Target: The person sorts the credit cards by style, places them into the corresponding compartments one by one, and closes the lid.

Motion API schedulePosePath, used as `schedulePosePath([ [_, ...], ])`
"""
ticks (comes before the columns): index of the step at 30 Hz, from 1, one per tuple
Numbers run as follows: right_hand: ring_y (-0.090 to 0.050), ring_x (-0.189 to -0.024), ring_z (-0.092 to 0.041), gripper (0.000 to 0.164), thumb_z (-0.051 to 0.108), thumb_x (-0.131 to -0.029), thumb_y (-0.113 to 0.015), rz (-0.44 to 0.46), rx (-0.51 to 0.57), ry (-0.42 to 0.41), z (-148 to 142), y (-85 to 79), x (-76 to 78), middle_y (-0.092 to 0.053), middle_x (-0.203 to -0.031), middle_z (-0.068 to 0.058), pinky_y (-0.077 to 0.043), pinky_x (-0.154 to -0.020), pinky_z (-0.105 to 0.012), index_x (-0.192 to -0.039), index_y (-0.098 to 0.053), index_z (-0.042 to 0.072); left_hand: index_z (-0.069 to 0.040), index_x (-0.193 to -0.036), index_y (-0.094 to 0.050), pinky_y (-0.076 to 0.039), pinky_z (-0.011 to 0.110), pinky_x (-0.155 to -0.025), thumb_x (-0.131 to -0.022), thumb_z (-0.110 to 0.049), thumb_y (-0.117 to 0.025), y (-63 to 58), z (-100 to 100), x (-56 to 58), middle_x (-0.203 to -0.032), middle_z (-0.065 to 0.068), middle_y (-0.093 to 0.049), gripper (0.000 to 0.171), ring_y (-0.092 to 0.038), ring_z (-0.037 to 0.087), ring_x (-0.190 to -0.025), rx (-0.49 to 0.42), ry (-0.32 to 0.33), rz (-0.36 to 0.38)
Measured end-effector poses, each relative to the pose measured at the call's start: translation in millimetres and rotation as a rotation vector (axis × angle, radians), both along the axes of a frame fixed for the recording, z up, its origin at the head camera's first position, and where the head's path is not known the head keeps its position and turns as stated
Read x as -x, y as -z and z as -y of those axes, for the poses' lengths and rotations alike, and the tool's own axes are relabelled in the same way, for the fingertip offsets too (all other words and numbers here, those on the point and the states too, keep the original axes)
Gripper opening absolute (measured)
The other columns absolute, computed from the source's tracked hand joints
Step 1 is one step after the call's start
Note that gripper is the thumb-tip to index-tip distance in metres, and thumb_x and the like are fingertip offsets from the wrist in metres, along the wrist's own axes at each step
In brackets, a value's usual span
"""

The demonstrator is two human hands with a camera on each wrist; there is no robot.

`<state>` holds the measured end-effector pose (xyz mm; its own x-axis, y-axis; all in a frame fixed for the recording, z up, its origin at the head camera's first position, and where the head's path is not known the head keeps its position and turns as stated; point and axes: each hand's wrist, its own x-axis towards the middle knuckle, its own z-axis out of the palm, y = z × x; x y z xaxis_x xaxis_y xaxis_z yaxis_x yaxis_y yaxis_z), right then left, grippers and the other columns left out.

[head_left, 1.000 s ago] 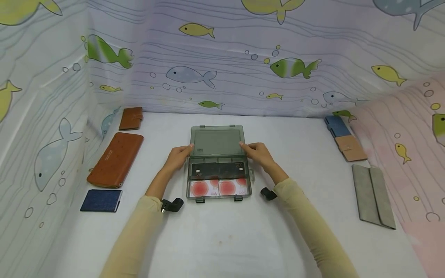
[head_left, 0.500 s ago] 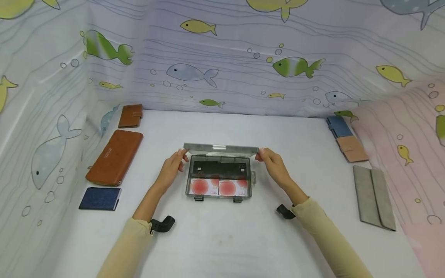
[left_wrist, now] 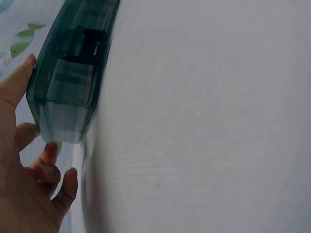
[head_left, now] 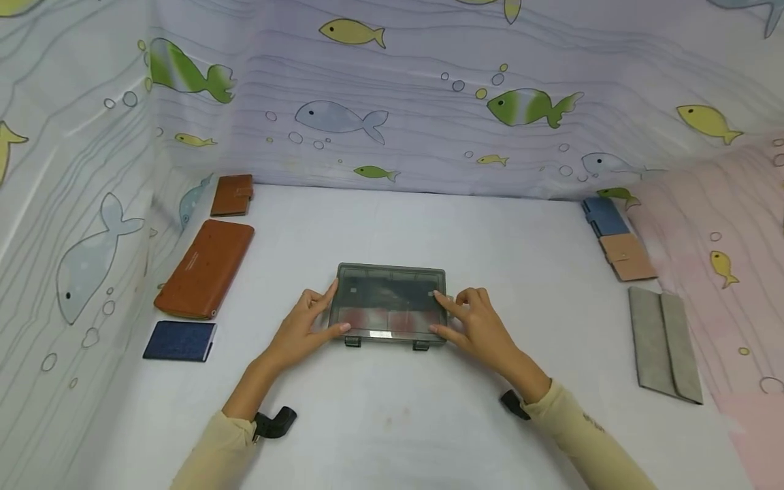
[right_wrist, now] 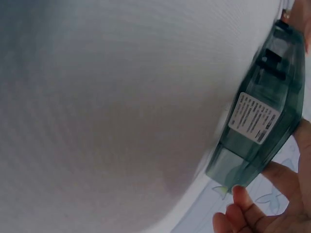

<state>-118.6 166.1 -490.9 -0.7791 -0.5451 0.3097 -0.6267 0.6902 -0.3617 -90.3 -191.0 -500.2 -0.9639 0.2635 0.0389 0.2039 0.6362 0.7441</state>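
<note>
A smoky green transparent storage box [head_left: 392,289] lies on the table with its lid down over the compartments. Two dark latches [head_left: 352,341] stick out at its front. Through the lid I make out dark cards and reddish-white ones, dimly. My left hand [head_left: 299,330] is at the box's left side, thumb on the lid's front corner, index finger along the side edge. At the right end, my right hand [head_left: 480,330] touches the lid with thumb and index finger. In the right wrist view a white label [right_wrist: 253,118] shows on the box's front.
On the left lie a small brown wallet [head_left: 231,195], a long brown wallet [head_left: 205,269] and a navy notebook [head_left: 180,340]. A blue-and-tan wallet [head_left: 626,255] and a grey folded case [head_left: 665,344] lie on the right. Fish-print cloth [head_left: 429,136] surrounds the table.
The lid has swung from lying folded back, through half raised, down onto the box. Both hands came forward with it and now touch it near the front corners.
</note>
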Motion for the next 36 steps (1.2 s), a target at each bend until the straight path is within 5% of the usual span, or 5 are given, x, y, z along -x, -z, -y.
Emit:
schedulePosePath([
  [7, -0.04, -0.09, -0.029, 0.061, 0.044, -0.088, -0.071, -0.084, -0.015, 0.033, 2, 1.1, -5.4, -0.05, -0.098, -0.013, -0.039, -0.071, -0.034, -0.137, -0.06, 0.011, -0.024, -0.136, -0.063, -0.033, 0.03, -0.068, -0.081, -0.035, -0.079, -3.1, 3, -15.3, -0.092, 0.003, -0.045, 0.058, -0.032, 0.013, -0.074, 0.332, 0.162, -0.516],
  [16, -0.039, -0.089, -0.029, 0.058, 0.038, -0.085, -0.076, -0.112, -0.034, 0.03, 2, 0.7, -5.3, -0.052, -0.1, -0.016, -0.038, -0.07, -0.034, -0.134, -0.063, 0.01, -0.021, -0.133, -0.065, -0.037, 0.031, -0.06, -0.072, -0.025, -0.087, 9.4, -7, -13.8, -0.084, 0.006, -0.047, 0.064, -0.042, 0.018, -0.069, 0.526, 0.134, -0.838],
  [23, -0.052, -0.113, -0.036, 0.039, 0.04, -0.097, -0.061, -0.263, -0.102, -0.073, 3, -2.0, -15.1, -0.061, -0.121, -0.014, -0.046, -0.09, -0.05, -0.122, -0.073, 0.013, -0.018, -0.126, -0.071, -0.03, 0.026, -0.058, -0.071, -0.039, -0.083, 11.8, -8, -15.2, -0.084, 0.002, -0.042, 0.06, -0.026, 0.01, -0.065, 0.304, 0.1, -0.688],
  [30, -0.043, -0.133, -0.036, 0.067, 0.05, -0.077, -0.079, -0.222, -0.176, -0.119, -3, -5.9, -19.5, -0.059, -0.138, -0.012, -0.03, -0.108, -0.055, -0.131, -0.066, 0.011, -0.019, -0.12, -0.074, -0.026, 0.022, -0.055, -0.072, -0.034, -0.084, 9.9, -11, -14.0, -0.085, -0.001, -0.04, 0.051, -0.023, 0.007, -0.064, 0.191, 0.054, -0.564],
  [36, -0.057, -0.122, -0.034, 0.067, 0.042, -0.072, -0.087, -0.462, -0.307, -0.121, 8, -4.2, -21.3, -0.067, -0.125, -0.016, -0.038, -0.106, -0.053, -0.124, -0.069, 0.004, -0.019, -0.119, -0.074, -0.024, 0.021, -0.053, -0.071, -0.034, -0.085, 6.1, -13, -16.0, -0.086, -0.001, -0.039, 0.051, -0.022, 0.006, -0.063, 0.187, 0.033, -0.529],
])
